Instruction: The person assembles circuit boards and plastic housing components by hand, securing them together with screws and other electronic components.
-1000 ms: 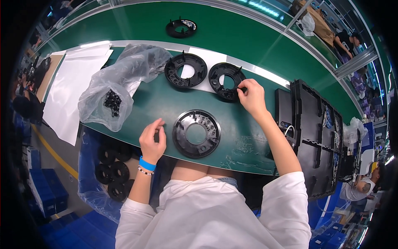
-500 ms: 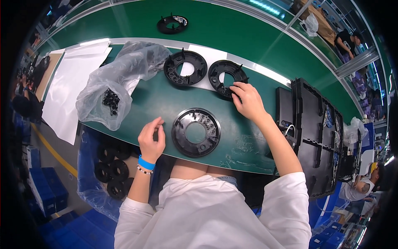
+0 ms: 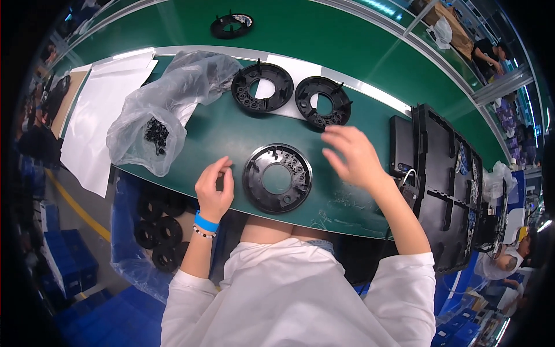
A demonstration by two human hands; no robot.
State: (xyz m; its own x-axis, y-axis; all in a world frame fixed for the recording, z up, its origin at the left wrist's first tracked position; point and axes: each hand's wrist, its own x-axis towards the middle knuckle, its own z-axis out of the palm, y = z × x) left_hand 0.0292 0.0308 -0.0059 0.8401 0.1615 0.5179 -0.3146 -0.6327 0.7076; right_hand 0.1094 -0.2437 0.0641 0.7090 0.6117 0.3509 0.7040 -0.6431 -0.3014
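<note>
A round black plastic ring (image 3: 254,194) with a central hole, small posts and a cluster of sockets lies on the green bench in front of me. To its left hovers my left hand (image 3: 215,189), thumb and fingers curved with a gap between them, holding nothing. My right hand (image 3: 355,157) is in the air right of that ring, fingers stretched and apart, with nothing in it. Just beyond its fingertips lies a second black ring (image 3: 302,103), apart from the hand. A third black ring (image 3: 280,75) sits beside it at the back left; both have upright prongs.
An open clear plastic bag (image 3: 124,141) of small black parts (image 3: 156,136) lies at left, near white sheets (image 3: 87,133). Black trays (image 3: 436,202) stand at right. Another ring (image 3: 218,28) rests on the far green surface. Below left, a blue-lined bin (image 3: 130,231) holds several rings.
My right hand has drawn back from the right-hand ring toward me, uncovering its front edge. The left hand has stayed beside the near ring. The view has shifted slightly.
</note>
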